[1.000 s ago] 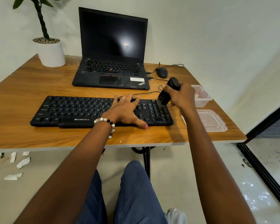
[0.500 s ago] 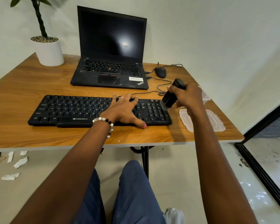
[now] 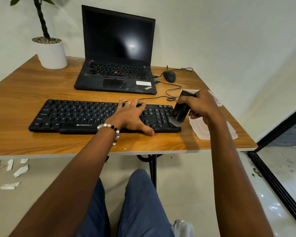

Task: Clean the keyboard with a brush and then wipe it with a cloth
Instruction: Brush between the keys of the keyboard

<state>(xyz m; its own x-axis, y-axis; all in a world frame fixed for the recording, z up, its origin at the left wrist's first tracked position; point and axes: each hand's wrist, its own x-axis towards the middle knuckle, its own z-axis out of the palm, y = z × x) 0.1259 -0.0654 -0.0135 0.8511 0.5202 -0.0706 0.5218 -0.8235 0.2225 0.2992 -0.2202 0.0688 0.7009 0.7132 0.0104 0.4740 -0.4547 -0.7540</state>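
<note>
Now brushing the number pad — right hand (image 3: 199, 106) gripping a black brush (image 3: 180, 111), left hand (image 3: 132, 117) flat on the keyboard (image 3: 85, 115).

Left fingers lie straight and spread over the keys right of centre, thumb at the front edge; the right arm reaches in from the right, fingers curled round the brush, bristles touching the keyboard's right end. A clear plastic lid (image 3: 205, 129) lies just beside that end, and a clear tub (image 3: 217, 100) sits behind the right hand — contents hidden. Both rest on the wooden table (image 3: 32, 86).

Pale walls (image 3: 229, 40) behind a wooden table (image 3: 24, 93) — light glossy floor (image 3: 203, 194), dark door frame (image 3: 280, 182) at right.
</note>
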